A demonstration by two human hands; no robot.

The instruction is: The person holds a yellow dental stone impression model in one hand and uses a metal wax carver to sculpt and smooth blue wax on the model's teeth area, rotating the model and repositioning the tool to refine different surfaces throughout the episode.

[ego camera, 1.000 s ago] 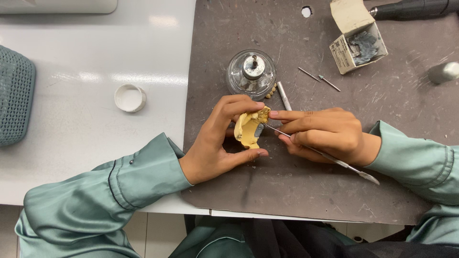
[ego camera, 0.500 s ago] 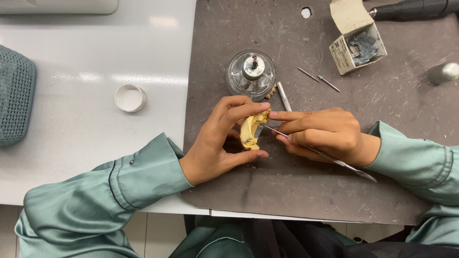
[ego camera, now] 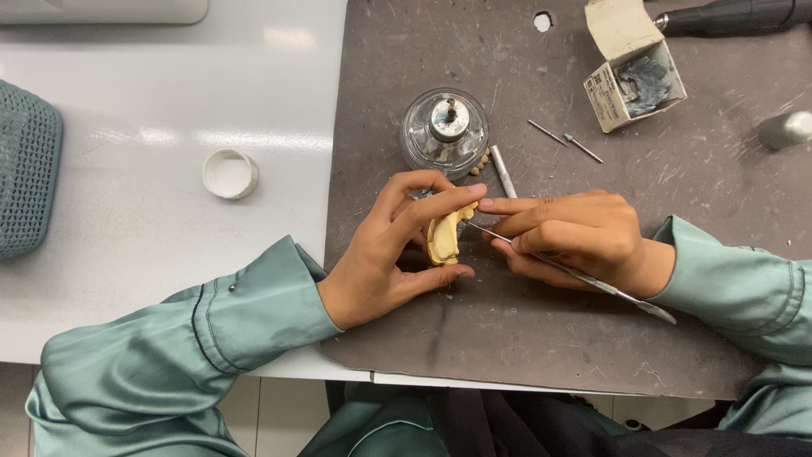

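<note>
My left hand grips a small yellow plaster dental model between thumb and fingers, just above the dark grey work mat. My right hand holds a thin metal hand instrument like a pen. Its tip touches the model's right side, and its handle runs back to the lower right. Both hands meet near the middle of the mat.
A glass spirit lamp stands just behind the hands, a metal rod beside it. Two thin burs and an open cardboard box lie at the back right. A white cap rests on the white table, a teal mesh object at far left.
The left hand has turned the yellow model slightly, so it now stands more on edge. The right hand and its instrument have stayed almost in place.
</note>
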